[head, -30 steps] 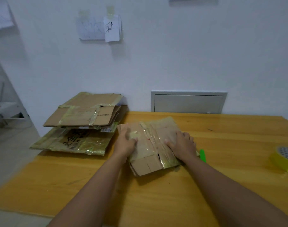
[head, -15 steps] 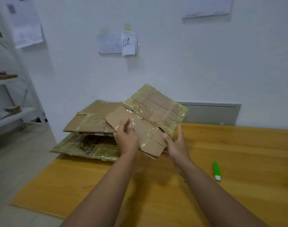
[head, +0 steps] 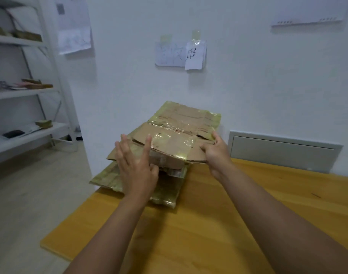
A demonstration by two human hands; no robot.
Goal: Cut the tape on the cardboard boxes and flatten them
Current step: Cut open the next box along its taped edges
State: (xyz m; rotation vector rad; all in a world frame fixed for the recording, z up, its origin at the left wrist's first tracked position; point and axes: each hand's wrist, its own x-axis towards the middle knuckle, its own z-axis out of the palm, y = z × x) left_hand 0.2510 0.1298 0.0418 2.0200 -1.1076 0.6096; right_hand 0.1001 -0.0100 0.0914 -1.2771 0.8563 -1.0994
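Now stacking step, by the look: flattened box over pile of flat cardboard at table's far-left corner. Left hand, fingers straight and spread, touches box's near-left edge. Right hand pinches its right edge. Next move calls for lowering box square onto pile, then letting go. Box brown, creased, crossed by glossy yellowish tape.

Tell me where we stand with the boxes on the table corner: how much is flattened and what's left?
Done: a pile of flattened boxes lies at the table corner. In hand: another flattened box is over that pile; the right hand grips its edge, the left hand is open with fingers against its near side. Left: setting it down flat. No unflattened boxes show in this view.
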